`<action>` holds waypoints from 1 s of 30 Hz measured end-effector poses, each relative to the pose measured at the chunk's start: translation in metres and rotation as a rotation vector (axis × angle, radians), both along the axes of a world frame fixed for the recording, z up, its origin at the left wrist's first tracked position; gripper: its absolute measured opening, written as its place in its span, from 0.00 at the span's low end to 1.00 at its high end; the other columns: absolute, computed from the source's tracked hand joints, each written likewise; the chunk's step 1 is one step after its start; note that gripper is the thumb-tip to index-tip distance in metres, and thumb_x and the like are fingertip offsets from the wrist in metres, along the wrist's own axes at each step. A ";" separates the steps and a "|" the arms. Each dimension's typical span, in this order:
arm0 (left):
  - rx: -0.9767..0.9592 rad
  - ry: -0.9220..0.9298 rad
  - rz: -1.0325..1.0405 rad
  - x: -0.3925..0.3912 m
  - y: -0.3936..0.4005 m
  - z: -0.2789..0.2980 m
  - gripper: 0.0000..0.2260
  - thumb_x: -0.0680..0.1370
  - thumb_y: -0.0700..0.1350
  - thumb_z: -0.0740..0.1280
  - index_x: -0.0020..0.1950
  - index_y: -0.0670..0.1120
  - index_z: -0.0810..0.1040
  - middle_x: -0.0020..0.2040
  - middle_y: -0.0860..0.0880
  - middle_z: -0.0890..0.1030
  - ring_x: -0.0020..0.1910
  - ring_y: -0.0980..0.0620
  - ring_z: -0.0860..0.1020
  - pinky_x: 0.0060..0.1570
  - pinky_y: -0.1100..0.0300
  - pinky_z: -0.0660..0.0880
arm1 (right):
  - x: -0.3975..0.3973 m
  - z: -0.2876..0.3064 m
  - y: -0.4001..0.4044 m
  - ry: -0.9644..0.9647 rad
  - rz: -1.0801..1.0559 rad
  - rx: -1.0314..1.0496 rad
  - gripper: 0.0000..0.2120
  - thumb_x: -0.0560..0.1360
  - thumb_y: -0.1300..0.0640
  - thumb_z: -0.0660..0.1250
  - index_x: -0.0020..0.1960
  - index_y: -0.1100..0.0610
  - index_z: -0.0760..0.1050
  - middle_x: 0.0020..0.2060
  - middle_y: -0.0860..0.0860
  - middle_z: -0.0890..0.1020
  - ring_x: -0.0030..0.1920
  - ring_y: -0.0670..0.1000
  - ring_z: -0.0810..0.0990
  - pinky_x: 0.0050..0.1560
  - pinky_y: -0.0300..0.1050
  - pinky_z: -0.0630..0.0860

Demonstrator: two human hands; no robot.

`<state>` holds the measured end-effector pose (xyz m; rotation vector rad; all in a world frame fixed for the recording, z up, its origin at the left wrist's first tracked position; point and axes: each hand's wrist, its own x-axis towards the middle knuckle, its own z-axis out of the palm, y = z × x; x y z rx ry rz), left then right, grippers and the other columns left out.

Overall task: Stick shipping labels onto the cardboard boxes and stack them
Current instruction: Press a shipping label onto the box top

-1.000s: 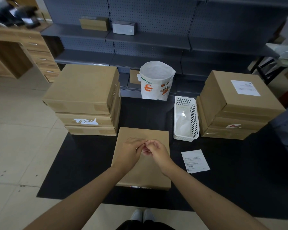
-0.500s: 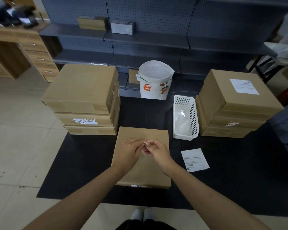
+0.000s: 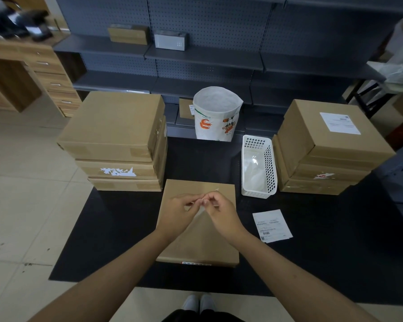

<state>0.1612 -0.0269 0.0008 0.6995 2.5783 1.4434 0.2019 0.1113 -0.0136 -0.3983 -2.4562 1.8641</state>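
A flat cardboard box [image 3: 199,242] lies on the black mat in front of me. Above it my left hand [image 3: 176,211] and my right hand [image 3: 221,211] meet at the fingertips. Both pinch a thin, see-through sheet [image 3: 216,189] whose pale corner pokes out past my right fingers; what kind of sheet it is I cannot tell. A loose shipping label [image 3: 272,225] lies printed side up on the mat to the right of the box. On the left stands a stack of three unlabelled boxes [image 3: 113,126]. The stack on the right [image 3: 330,145] has a label on its top box.
A white perforated plastic basket [image 3: 271,168] stands between the centre box and the right stack. A white paper bag [image 3: 216,115] sits at the back, before grey pegboard shelving [image 3: 209,59]. A wooden drawer unit [image 3: 49,75] is at far left. The black mat [image 3: 323,263] ends near my feet.
My hands stay pinched together over the box with hardly any movement. A pale corner of the thin sheet now shows beyond my right fingers.
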 end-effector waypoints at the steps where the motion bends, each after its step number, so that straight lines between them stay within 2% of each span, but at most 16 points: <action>1: 0.002 -0.014 0.007 0.000 0.000 0.001 0.10 0.78 0.41 0.67 0.58 0.44 0.82 0.51 0.50 0.84 0.51 0.58 0.80 0.53 0.64 0.76 | 0.000 0.001 0.000 0.011 0.002 0.022 0.07 0.79 0.58 0.63 0.45 0.49 0.75 0.47 0.46 0.81 0.49 0.41 0.78 0.47 0.28 0.72; 5: 0.055 -0.143 0.152 -0.003 0.004 0.002 0.07 0.78 0.42 0.67 0.51 0.45 0.84 0.43 0.54 0.84 0.44 0.62 0.80 0.46 0.68 0.75 | -0.001 0.001 -0.002 -0.013 -0.025 0.022 0.06 0.79 0.57 0.63 0.45 0.49 0.74 0.45 0.45 0.80 0.47 0.42 0.78 0.45 0.30 0.72; 7: 0.114 -0.240 0.293 -0.009 0.005 0.004 0.06 0.78 0.42 0.66 0.48 0.45 0.84 0.41 0.53 0.83 0.42 0.59 0.80 0.45 0.64 0.77 | -0.002 -0.001 -0.003 -0.082 -0.136 -0.099 0.06 0.79 0.59 0.62 0.44 0.51 0.74 0.45 0.49 0.80 0.47 0.46 0.78 0.46 0.34 0.72; 9: 0.197 -0.315 0.405 -0.018 0.003 0.009 0.07 0.78 0.43 0.65 0.49 0.46 0.83 0.43 0.52 0.83 0.45 0.56 0.81 0.47 0.58 0.79 | -0.006 -0.003 0.000 -0.216 -0.292 -0.337 0.06 0.79 0.61 0.60 0.46 0.57 0.74 0.46 0.54 0.82 0.48 0.51 0.80 0.50 0.40 0.76; 10: 0.229 -0.333 0.450 -0.023 0.003 0.013 0.07 0.78 0.43 0.65 0.50 0.48 0.83 0.45 0.53 0.83 0.46 0.56 0.80 0.47 0.59 0.78 | -0.007 -0.004 0.001 -0.270 -0.354 -0.516 0.07 0.79 0.62 0.59 0.48 0.60 0.75 0.46 0.56 0.82 0.48 0.53 0.81 0.51 0.43 0.77; 12: 0.283 -0.364 0.514 -0.033 0.001 0.019 0.07 0.78 0.44 0.65 0.51 0.49 0.82 0.47 0.53 0.83 0.48 0.56 0.80 0.49 0.59 0.77 | -0.008 -0.006 0.002 -0.305 -0.473 -0.845 0.09 0.79 0.64 0.57 0.50 0.64 0.76 0.46 0.58 0.83 0.47 0.54 0.81 0.47 0.43 0.79; 15: 0.342 -0.364 0.597 -0.047 0.000 0.029 0.08 0.78 0.44 0.64 0.52 0.47 0.83 0.48 0.51 0.83 0.49 0.52 0.80 0.51 0.55 0.77 | -0.007 -0.014 0.006 -0.319 -0.663 -1.033 0.08 0.81 0.63 0.58 0.49 0.64 0.75 0.45 0.59 0.81 0.44 0.54 0.80 0.41 0.43 0.77; 17: 0.380 -0.326 0.657 -0.056 -0.002 0.036 0.09 0.78 0.44 0.63 0.53 0.46 0.82 0.46 0.52 0.83 0.48 0.51 0.80 0.47 0.56 0.77 | -0.005 -0.021 0.011 -0.358 -0.745 -1.040 0.08 0.81 0.61 0.59 0.49 0.63 0.75 0.44 0.59 0.80 0.43 0.54 0.79 0.41 0.44 0.77; 19: 0.412 -0.279 0.717 -0.064 -0.005 0.045 0.09 0.79 0.44 0.62 0.52 0.47 0.82 0.44 0.55 0.81 0.47 0.54 0.78 0.43 0.62 0.74 | -0.002 -0.028 0.017 -0.405 -0.800 -0.988 0.08 0.81 0.61 0.60 0.50 0.63 0.75 0.42 0.58 0.79 0.41 0.54 0.78 0.41 0.44 0.76; 23: 0.496 -0.247 0.732 -0.077 -0.012 0.058 0.09 0.78 0.45 0.61 0.49 0.50 0.82 0.45 0.55 0.81 0.47 0.54 0.77 0.48 0.57 0.74 | -0.003 -0.034 0.030 -0.449 -0.856 -0.823 0.10 0.80 0.60 0.58 0.43 0.63 0.73 0.41 0.58 0.77 0.39 0.53 0.76 0.42 0.47 0.76; 26: 0.453 -0.235 0.698 -0.078 -0.010 0.056 0.09 0.78 0.46 0.61 0.49 0.52 0.81 0.44 0.61 0.79 0.46 0.59 0.75 0.49 0.59 0.73 | -0.007 -0.032 0.033 -0.457 -0.840 -0.762 0.09 0.80 0.60 0.58 0.44 0.62 0.73 0.40 0.57 0.77 0.40 0.53 0.77 0.36 0.45 0.75; 28: 0.409 -0.248 0.662 -0.076 -0.005 0.050 0.08 0.79 0.46 0.62 0.50 0.52 0.81 0.44 0.61 0.78 0.46 0.59 0.75 0.48 0.60 0.72 | -0.009 -0.031 0.031 -0.447 -0.777 -0.736 0.09 0.80 0.59 0.58 0.48 0.62 0.75 0.44 0.59 0.80 0.44 0.55 0.80 0.41 0.48 0.78; 30: 0.377 -0.261 0.618 -0.073 0.004 0.044 0.07 0.79 0.47 0.62 0.50 0.52 0.80 0.46 0.59 0.78 0.48 0.58 0.74 0.45 0.61 0.71 | -0.011 -0.032 0.029 -0.434 -0.721 -0.638 0.09 0.79 0.59 0.58 0.48 0.60 0.76 0.47 0.59 0.82 0.49 0.57 0.81 0.52 0.54 0.79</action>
